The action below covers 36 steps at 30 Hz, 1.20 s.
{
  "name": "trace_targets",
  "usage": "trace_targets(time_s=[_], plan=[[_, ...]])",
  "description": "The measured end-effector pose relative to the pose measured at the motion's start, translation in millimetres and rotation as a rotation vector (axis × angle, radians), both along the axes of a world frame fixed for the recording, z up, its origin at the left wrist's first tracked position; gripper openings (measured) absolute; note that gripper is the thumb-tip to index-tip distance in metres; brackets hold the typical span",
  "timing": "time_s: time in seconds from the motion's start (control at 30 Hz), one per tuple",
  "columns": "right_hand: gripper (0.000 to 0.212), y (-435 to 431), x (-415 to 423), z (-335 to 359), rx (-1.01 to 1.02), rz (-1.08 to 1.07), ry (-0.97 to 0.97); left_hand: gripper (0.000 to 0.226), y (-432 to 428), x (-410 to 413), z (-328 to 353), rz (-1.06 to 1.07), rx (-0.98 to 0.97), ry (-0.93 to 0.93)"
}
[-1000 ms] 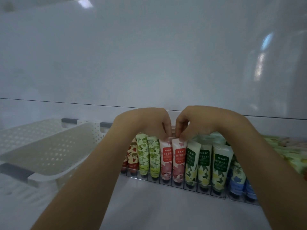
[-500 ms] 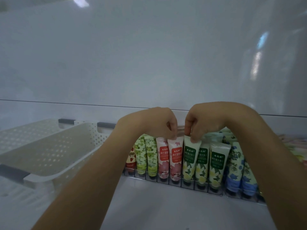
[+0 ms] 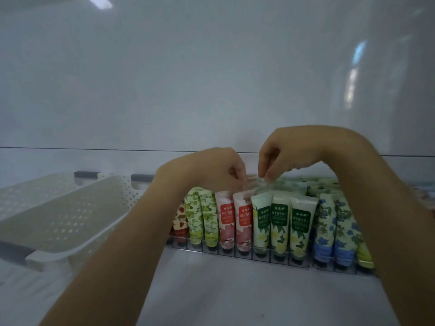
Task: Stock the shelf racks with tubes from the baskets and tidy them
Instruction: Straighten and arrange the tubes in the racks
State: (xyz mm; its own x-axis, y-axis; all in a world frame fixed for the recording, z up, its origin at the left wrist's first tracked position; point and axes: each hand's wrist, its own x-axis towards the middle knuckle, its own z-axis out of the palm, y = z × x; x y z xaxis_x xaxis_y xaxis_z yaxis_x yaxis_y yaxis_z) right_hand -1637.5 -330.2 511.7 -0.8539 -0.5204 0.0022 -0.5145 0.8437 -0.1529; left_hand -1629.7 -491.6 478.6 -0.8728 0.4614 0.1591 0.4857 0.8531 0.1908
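Observation:
A clear rack on the white shelf holds upright tubes in rows: strawberry, green-fruit, pink flower tubes, white tubes with green labels and blue-flower tubes. My left hand reaches over the rack, its curled fingers pinching the top of the right-hand pink tube. My right hand is raised a little higher, and its fingertips pinch the crimped top of a green-label tube behind the front row. Both forearms cover part of the rack.
Two white perforated baskets with grey handles stand tilted at the left on the shelf. More tubes lie in rows behind the front row towards the right. The white back wall is close behind.
My right hand has left the pink tubes, shifted right to the green-label row and risen slightly. My left hand stays at the pink tube tops.

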Motion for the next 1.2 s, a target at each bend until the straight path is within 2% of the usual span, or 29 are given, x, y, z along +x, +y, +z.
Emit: trace_targets(time_s=[0.13, 0.33, 0.83, 1.07, 1.2], plan=[[0.011, 6, 1, 11, 0.033, -0.038, 0.027, 0.010, 2, 3, 4, -0.048, 0.057, 0.046], [0.011, 13, -3, -11, 0.098, -0.073, -0.001, 0.016, 11, -1, -4, -0.074, 0.071, 0.030], [0.009, 29, 2, -20, -0.066, 0.048, 0.059, 0.018, 15, -5, -14, -0.044, -0.021, 0.082], [0.015, 21, 3, -26, -0.019, 0.047, 0.007, 0.016, 19, -7, -17, -0.056, -0.005, 0.100], [0.009, 32, 6, -16, -0.060, 0.040, 0.007, 0.018, 17, -6, -13, -0.064, 0.034, 0.085]])
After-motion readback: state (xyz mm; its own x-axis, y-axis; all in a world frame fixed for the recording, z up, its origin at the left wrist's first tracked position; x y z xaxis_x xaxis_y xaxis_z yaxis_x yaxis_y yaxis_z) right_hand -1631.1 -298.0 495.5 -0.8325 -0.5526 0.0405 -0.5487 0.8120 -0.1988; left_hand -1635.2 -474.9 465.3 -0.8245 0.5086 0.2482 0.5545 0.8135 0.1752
